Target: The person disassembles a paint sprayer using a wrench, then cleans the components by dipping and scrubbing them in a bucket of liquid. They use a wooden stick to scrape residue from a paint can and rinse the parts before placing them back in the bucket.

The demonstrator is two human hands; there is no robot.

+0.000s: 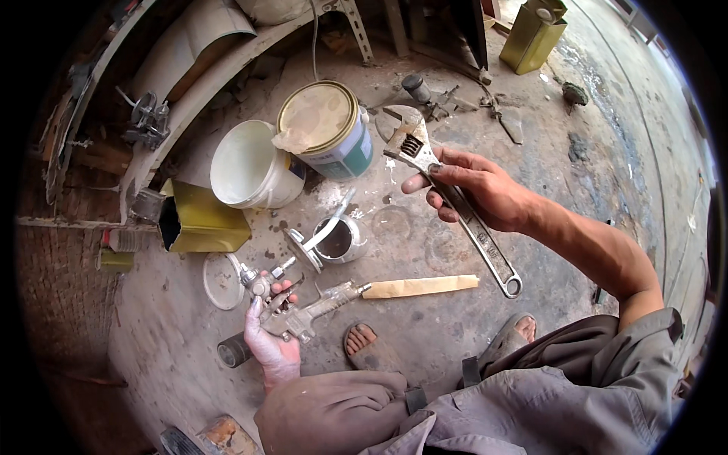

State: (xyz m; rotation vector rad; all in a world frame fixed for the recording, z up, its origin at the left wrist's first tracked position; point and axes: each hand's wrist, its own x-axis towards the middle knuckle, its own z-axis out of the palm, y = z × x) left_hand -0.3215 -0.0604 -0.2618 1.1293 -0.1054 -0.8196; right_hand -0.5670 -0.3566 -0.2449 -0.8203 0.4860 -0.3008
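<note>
My left hand point(273, 353) is closed around a metal spray gun point(326, 305), whose handle points right and whose dark cylinder end sticks out at the lower left. In my right hand point(489, 189) is an adjustable wrench point(485, 246), gripped near its head. Its jaw end is up and left, and the handle slants down to the right. The wrench and the gun are apart. Just beyond the gun stands a small open pot point(356, 241) with dark contents. A metal lid with a curved arm point(309, 250) leans against that pot.
Farther off stand a white bucket point(241, 168) and a lidded paint can point(347, 161). A yellow tin point(208, 224) lies beside the bucket; another tin point(535, 42) stands far right. A wooden strip point(421, 286) lies before my feet. Another spray gun point(436, 102) is on the floor.
</note>
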